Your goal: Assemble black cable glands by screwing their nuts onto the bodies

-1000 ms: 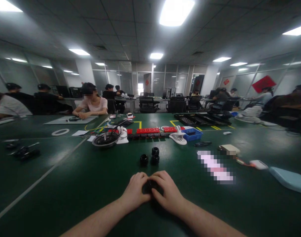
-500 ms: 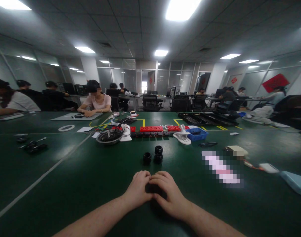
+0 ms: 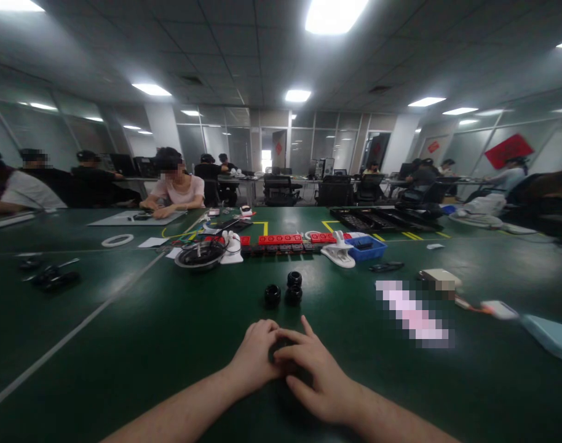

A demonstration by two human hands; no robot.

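A person's two bare hands meet low in the centre of the view, over a dark green table (image 3: 170, 369). A small dark object (image 3: 277, 348) lies between them, mostly covered by the fingers, so its shape cannot be made out. The left hand (image 3: 257, 352) is curved, fingers bent at its far side and thumb at the near side, with a narrow space between; whether it grips the dark object cannot be told. The right hand (image 3: 321, 376) is spread fairly wide: one finger points up and away, others reach across toward the left hand over the dark object, and the thumb stands apart below them.

Just beyond the hands sit three glossy black round pieces with hollow tops: one on the left (image 3: 272, 296), and two close together on the right, a nearer one (image 3: 294, 295) partly overlapping a farther one (image 3: 294, 279) in the view.

Farther back, a row of red square modules (image 3: 280, 239) runs across the table, with a round metal dish (image 3: 199, 266) to its left and a white clip (image 3: 339, 253) and a blue tray (image 3: 377, 248) to its right. A light blue case (image 3: 553, 338) lies near the right edge. Across the table, at the left, a co-worker in a pale pink top (image 3: 191, 191) bends over a light grey mat (image 3: 110, 220).
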